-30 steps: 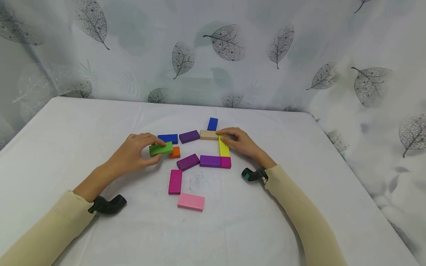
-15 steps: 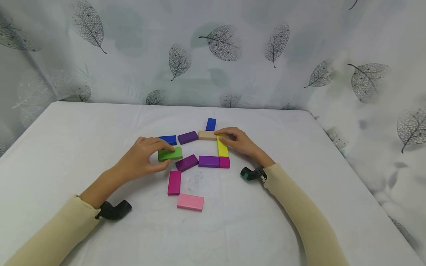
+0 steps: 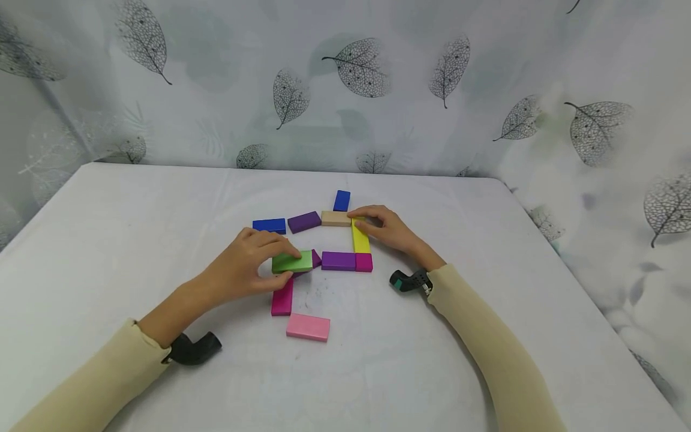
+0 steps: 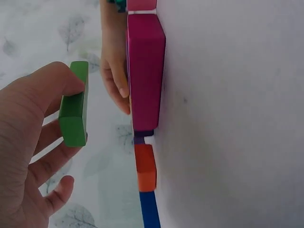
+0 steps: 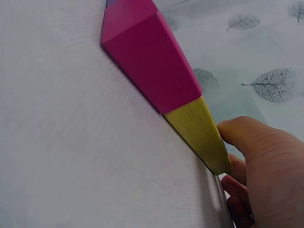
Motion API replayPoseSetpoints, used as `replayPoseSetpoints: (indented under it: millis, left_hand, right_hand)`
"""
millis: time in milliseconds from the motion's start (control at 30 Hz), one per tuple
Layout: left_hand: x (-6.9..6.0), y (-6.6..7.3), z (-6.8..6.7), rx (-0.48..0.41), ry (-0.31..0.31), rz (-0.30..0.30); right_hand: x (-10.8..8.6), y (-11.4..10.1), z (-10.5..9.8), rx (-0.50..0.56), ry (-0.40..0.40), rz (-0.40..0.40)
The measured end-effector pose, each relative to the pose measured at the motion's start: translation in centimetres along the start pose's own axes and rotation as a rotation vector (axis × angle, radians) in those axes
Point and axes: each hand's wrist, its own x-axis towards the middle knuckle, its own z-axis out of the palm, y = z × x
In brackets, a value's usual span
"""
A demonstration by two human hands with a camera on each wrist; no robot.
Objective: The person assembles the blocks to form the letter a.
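Observation:
My left hand (image 3: 237, 267) pinches a green block (image 3: 291, 262) between thumb and fingers. In the left wrist view that green block (image 4: 74, 107) is lifted off the table, and in the head view it covers most of a dark magenta block (image 3: 316, 258). At the far end of a yellow block (image 3: 361, 240), my right hand (image 3: 393, 231) has its thumb on the side and its index finger by a tan block (image 3: 335, 219). An orange block (image 4: 146, 168) shows in the left wrist view but is hidden in the head view.
Around them on the white-covered table (image 3: 410, 378) lie a blue block (image 3: 269, 225), a purple block (image 3: 305, 222), a violet block (image 3: 338, 261), a small magenta block (image 3: 364, 262), a crimson block (image 3: 282, 298), a pink block (image 3: 308, 327) and another blue block (image 3: 342, 200).
My left hand has carried the green block right and nearer to me, from beside the orange block to over the dark magenta block. The right hand keeps its place at the yellow block.

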Motion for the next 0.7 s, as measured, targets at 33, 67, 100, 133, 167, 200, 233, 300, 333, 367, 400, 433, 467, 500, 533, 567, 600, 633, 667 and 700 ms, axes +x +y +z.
replayPoseSetpoints:
  millis: [33, 67, 100, 133, 167, 200, 233, 300, 333, 367, 400, 433, 467, 500, 533, 567, 600, 633, 667, 700]
  left_hand:
    - [0.1, 0.2, 0.1, 0.001, -0.001, 0.010]
    - [0.1, 0.4, 0.1, 0.001, -0.002, 0.020]
    - [0.2, 0.6, 0.2, 0.004, 0.000, 0.031]
    - [0.3, 0.8, 0.3, 0.007, 0.001, 0.043]
    - [0.4, 1.0, 0.3, 0.007, 0.002, 0.056]
    - [0.4, 1.3, 0.4, 0.006, 0.004, 0.070]
    - [0.5, 1.5, 0.4, 0.005, 0.005, 0.085]
    - [0.7, 2.1, 0.6, -0.003, 0.007, 0.110]
    - [0.8, 2.3, 0.6, -0.009, 0.007, 0.122]
    - [0.9, 2.6, 0.7, -0.014, 0.007, 0.131]
    - [0.9, 2.9, 0.8, -0.019, 0.006, 0.140]
    - [1.0, 3.1, 0.8, -0.023, 0.006, 0.147]
    - [1.1, 3.3, 0.8, -0.024, 0.006, 0.153]
    - [1.1, 3.5, 0.9, -0.026, 0.006, 0.160]
    - [1.1, 3.6, 0.9, -0.028, 0.005, 0.166]
    - [1.2, 3.8, 1.0, -0.030, 0.005, 0.172]
    - [1.2, 3.9, 1.0, -0.034, 0.004, 0.174]
    - [1.2, 4.0, 1.1, -0.038, 0.004, 0.177]
    - [1.2, 4.1, 1.2, -0.046, 0.002, 0.178]
    - [1.2, 4.2, 1.4, -0.055, -0.001, 0.177]
  right_hand:
    - [0.0, 0.0, 0.0, 0.006, 0.000, 0.001]
    - [0.0, 0.0, 0.0, 0.010, -0.001, 0.002]
    - [0.0, -0.1, 0.0, 0.012, -0.001, 0.003]
    - [0.0, -0.1, 0.0, 0.011, -0.001, 0.005]
    - [0.0, -0.1, 0.0, 0.006, -0.002, 0.007]
    - [0.0, -0.1, 0.0, 0.001, -0.002, 0.009]
    - [0.0, -0.1, 0.0, -0.005, -0.002, 0.011]
    - [0.0, -0.1, 0.0, -0.016, -0.002, 0.013]
    - [0.0, -0.2, -0.1, -0.020, -0.001, 0.013]
    - [0.0, -0.2, -0.1, -0.023, 0.000, 0.013]
    - [0.0, -0.2, -0.1, -0.024, 0.001, 0.011]
    - [0.0, -0.2, -0.1, -0.025, 0.002, 0.009]
    - [-0.1, -0.2, -0.1, -0.025, 0.002, 0.007]
    - [-0.1, -0.3, -0.1, -0.026, 0.002, 0.006]
    - [-0.1, -0.3, -0.1, -0.027, 0.002, 0.003]
    - [-0.1, -0.3, -0.1, -0.027, 0.002, 0.001]
    - [-0.1, -0.3, -0.1, -0.027, 0.002, -0.002]
    - [-0.1, -0.3, -0.1, -0.026, 0.002, -0.003]
    - [-0.1, -0.3, -0.1, -0.022, 0.001, -0.005]
    - [-0.1, -0.3, -0.1, -0.020, 0.000, -0.007]
